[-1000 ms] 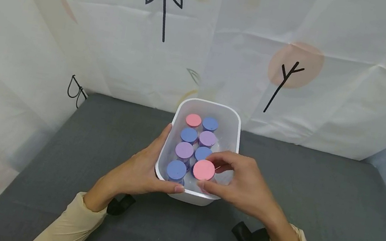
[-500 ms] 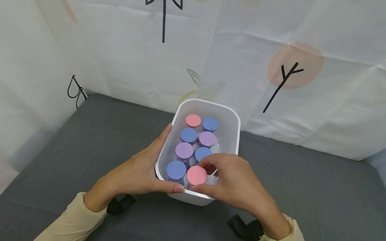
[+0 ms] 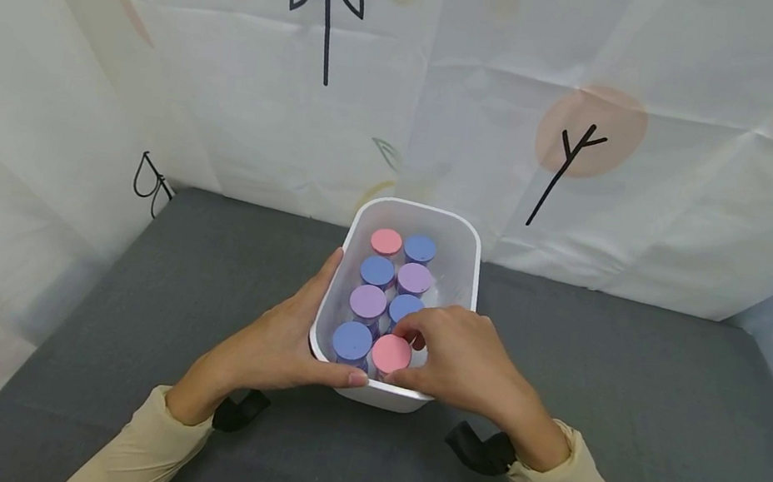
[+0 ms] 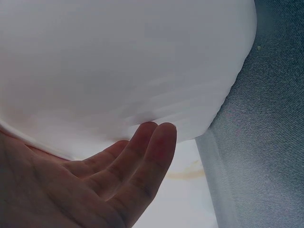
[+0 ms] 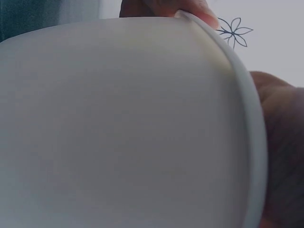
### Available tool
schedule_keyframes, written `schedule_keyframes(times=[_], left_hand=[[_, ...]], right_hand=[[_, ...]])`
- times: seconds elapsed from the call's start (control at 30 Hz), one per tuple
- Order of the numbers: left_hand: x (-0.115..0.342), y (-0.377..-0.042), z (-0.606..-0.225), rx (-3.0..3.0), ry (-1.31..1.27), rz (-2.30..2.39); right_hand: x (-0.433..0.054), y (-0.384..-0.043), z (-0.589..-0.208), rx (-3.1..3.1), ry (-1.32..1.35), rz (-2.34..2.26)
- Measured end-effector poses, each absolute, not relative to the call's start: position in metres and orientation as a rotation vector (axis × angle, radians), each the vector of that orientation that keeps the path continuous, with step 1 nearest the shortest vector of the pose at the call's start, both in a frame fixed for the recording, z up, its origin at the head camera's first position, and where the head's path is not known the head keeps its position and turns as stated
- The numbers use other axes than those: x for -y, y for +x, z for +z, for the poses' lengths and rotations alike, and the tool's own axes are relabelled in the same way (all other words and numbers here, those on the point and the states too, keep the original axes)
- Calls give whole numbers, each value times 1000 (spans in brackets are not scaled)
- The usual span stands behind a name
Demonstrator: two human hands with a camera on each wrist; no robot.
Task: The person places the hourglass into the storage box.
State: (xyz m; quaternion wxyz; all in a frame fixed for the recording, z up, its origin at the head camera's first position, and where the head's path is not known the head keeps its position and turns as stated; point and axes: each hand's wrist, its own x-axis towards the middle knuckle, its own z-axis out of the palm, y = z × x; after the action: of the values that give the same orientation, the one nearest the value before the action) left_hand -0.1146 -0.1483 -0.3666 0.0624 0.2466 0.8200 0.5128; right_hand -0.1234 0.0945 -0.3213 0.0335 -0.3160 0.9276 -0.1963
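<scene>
A white plastic bin (image 3: pixel 457 282) stands on the dark cloth and holds small clear jars with coloured lids, in two rows. My left hand (image 3: pixel 267 344) holds the bin's near-left corner, fingers along the outer left wall and thumb over the front rim. Those fingers (image 4: pixel 156 147) show against the white wall in the left wrist view. Inside the near end, my right hand (image 3: pixel 462 362) pinches a pink-lidded jar (image 3: pixel 391 354) between thumb and fingers. Beside it is a blue-lidded jar (image 3: pixel 351 341). In the right wrist view the bin's wall hides the jars.
Further back in the bin are two purple-lidded jars, a pink-lidded jar (image 3: pixel 386 242) and several blue-lidded ones. Along the right wall runs a bare strip of bin floor. A patterned white cloth (image 3: pixel 282 132) hangs behind the dark table (image 3: pixel 602 368).
My right hand has moved slightly left and toward me, lowering the pink-lidded jar into the near-right spot beside the blue-lidded one. The left hand and bin have stayed put.
</scene>
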Motion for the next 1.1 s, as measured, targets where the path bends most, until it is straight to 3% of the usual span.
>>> schedule_keyframes(times=[0.4,0.8,1.1], left_hand=[[149,-113,-368,-2474,744,1551],[141,-100,-334,-2447,718,1565],[147,-110,-359,-2470,714,1553]], right_hand=[[-87,-121,-324,-2883,-860,-573],[-84,-120,-323,-2915,-802,-533],[-93,-115,-322,-2930,-843,-716]])
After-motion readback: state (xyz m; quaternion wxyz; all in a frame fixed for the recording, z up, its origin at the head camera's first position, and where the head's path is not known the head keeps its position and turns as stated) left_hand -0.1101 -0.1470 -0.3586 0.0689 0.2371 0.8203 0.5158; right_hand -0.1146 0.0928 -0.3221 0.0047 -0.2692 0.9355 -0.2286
